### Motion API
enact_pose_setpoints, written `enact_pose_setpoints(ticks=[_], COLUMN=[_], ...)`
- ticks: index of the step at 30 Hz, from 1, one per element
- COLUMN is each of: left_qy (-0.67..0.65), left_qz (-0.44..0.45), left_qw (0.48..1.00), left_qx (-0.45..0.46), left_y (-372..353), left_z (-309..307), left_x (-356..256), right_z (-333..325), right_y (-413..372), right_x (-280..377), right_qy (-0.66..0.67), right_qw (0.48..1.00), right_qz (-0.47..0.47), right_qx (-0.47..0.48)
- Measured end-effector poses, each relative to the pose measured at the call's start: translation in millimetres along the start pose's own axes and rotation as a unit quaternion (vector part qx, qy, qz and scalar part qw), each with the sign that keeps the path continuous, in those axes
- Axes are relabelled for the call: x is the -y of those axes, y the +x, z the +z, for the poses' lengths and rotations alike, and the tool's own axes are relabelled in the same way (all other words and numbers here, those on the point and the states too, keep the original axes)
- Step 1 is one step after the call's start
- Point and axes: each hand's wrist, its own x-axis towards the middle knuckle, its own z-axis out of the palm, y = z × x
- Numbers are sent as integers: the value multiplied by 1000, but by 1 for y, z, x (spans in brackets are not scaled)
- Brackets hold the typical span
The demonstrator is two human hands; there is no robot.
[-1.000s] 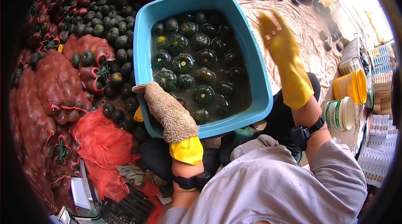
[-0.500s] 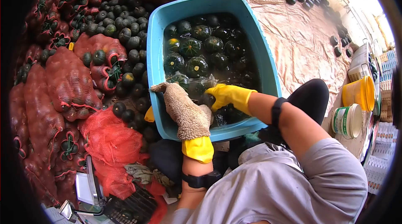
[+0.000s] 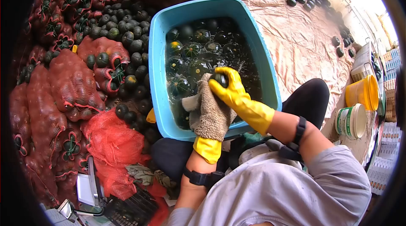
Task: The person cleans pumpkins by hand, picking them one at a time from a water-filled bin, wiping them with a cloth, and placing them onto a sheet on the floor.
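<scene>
A blue tub (image 3: 158,95) of water holds several dark green squashes (image 3: 192,50), partly under the surface. Over the tub's near half, my right hand (image 3: 230,91), in a yellow rubber glove, has its fingers wrapped round a small dark green squash (image 3: 221,80). My left hand (image 3: 209,118) is close beside it, covered by a wet beige cloth (image 3: 213,116) that touches the squash. A yellow glove cuff shows below the cloth; the fingers of that hand are hidden.
Red mesh sacks (image 3: 72,80) and loose squashes (image 3: 135,46) lie left of the tub. A beige sheet (image 3: 296,44) spreads to the right. Yellow (image 3: 359,93) and white (image 3: 349,120) buckets stand at the right. Red netting (image 3: 112,137) lies at lower left.
Both hands have risen from the water and come together. A squash now shows in my right hand. The cloth-covered left hand has moved right, away from the tub's left rim.
</scene>
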Motion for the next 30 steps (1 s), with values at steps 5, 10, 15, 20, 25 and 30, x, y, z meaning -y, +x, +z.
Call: enact_pose_setpoints(ticks=[5, 10, 15, 20, 25, 30], left_qy=[20, -518, -413, -586, -711, -582], left_qz=[74, -99, -108, -137, -325, -139], left_qw=[997, 849, 904, 794, 616, 795], left_qx=[-5, 39, 22, -86, -98, -99], left_y=[20, 11, 7, -9, -2, -12], left_z=[50, -18, -7, 35, 41, 9], left_x=[10, 3, 17, 24, 1, 12], right_z=[-33, -45, -25, -30, -25, -68], right_y=[-7, -21, -19, -37, -29, -19], right_x=[-1, 28, 17, 48, 4, 34], right_qy=[-84, 65, -55, 73, 472, -135], right_qw=[980, 975, 982, 991, 848, 959], right_qz=[-171, -10, -174, 36, 242, -6], right_qx=[49, 212, 36, 105, 4, 247])
